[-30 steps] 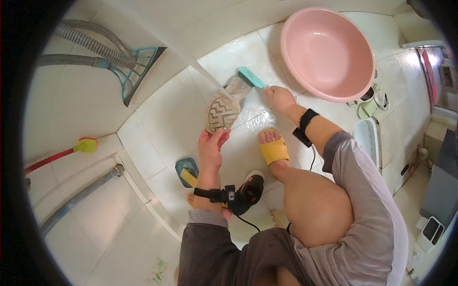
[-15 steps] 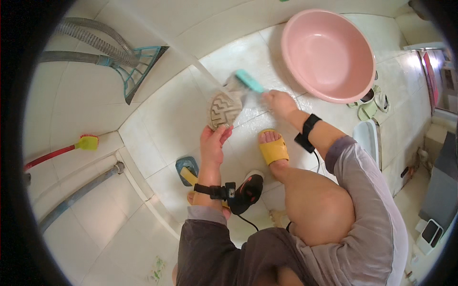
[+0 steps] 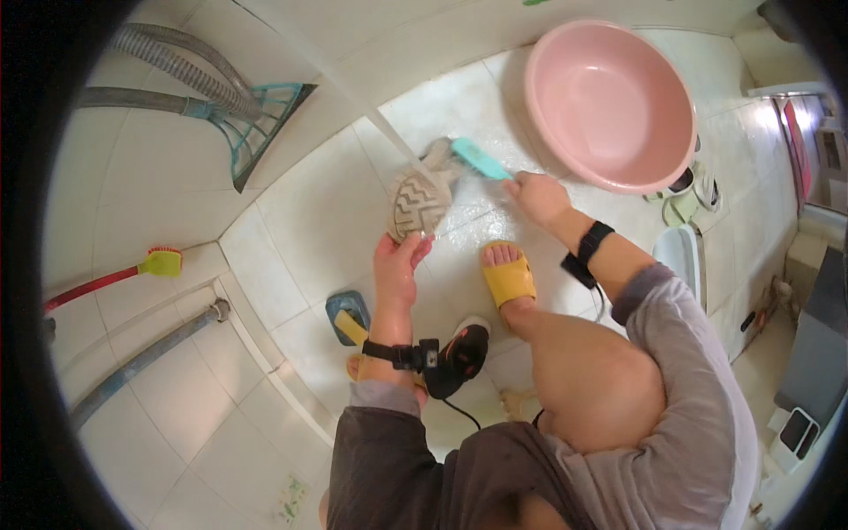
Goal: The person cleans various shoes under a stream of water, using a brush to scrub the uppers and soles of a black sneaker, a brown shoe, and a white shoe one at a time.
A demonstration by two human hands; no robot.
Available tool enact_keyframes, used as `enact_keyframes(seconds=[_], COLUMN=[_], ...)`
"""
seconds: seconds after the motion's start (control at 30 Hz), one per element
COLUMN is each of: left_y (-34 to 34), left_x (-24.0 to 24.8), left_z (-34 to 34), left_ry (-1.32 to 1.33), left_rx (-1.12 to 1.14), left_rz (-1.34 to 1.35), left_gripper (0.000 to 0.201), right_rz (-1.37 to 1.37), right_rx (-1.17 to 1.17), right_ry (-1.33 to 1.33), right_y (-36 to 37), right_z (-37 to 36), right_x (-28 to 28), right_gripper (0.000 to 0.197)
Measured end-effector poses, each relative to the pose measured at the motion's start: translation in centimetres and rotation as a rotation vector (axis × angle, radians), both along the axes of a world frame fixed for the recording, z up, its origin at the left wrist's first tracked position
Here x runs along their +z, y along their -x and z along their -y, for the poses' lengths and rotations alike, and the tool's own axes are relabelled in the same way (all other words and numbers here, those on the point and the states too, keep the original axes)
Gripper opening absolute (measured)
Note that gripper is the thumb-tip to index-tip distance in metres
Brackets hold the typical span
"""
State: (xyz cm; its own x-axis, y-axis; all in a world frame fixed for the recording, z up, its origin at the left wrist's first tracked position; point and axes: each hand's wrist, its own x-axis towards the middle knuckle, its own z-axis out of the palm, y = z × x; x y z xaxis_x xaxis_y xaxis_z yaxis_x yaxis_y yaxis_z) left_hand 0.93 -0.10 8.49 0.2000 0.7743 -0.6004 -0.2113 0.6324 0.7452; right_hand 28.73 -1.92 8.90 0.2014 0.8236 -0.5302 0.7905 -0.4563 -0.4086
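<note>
My left hand (image 3: 397,265) grips one end of a shoe (image 3: 417,205), whose pale, grooved sole faces up. A stream of water (image 3: 380,124) falls onto it from the upper left. In my right hand (image 3: 541,198) is the handle of a turquoise scrubbing brush (image 3: 480,159); its head is beside the far end of the shoe, and its bristles are hidden. A black shoe (image 3: 461,355) with orange marks rests on the floor near my left wrist.
A large pink basin (image 3: 609,106) stands at the back right, with other shoes (image 3: 685,199) beside it. To the left are a blue dish (image 3: 348,316) holding a yellow bar, a red-handled brush (image 3: 159,263) and a teal floor squeegee (image 3: 256,132). My foot wears a yellow slipper (image 3: 510,281).
My right hand and the brush have shifted slightly right and toward me. The brush is less blurred now. My left hand keeps its hold on the shoe in nearly the same place.
</note>
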Motion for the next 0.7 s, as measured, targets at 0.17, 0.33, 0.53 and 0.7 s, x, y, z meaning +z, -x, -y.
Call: enact_keyframes(seconds=[0.17, 0.33, 0.53, 0.7], left_y=[0.2, 0.0, -0.7, 0.3], left_x=[0.2, 0.1, 0.1, -0.5], left_z=[-0.2, 0.1, 0.5, 0.9], left_ry=[-0.006, 0.014, 0.031, 0.044], left_rx=[0.009, -0.024, -0.034, -0.022], left_rz=[0.008, 0.014, 0.002, 0.010], left_gripper=[0.030, 0.030, 0.028, 0.030], right_rz=[-0.005, -0.068, -0.128, -0.195], right_rx=[0.071, -0.007, -0.079, 0.000], right_ry=[0.027, 0.051, 0.056, 0.004], right_y=[2.5, 0.6, -0.4, 2.8], right_z=[-0.1, -0.8, -1.4, 0.3], right_x=[3.4, 0.6, -0.3, 0.3], right_gripper=[0.045, 0.047, 0.047, 0.045])
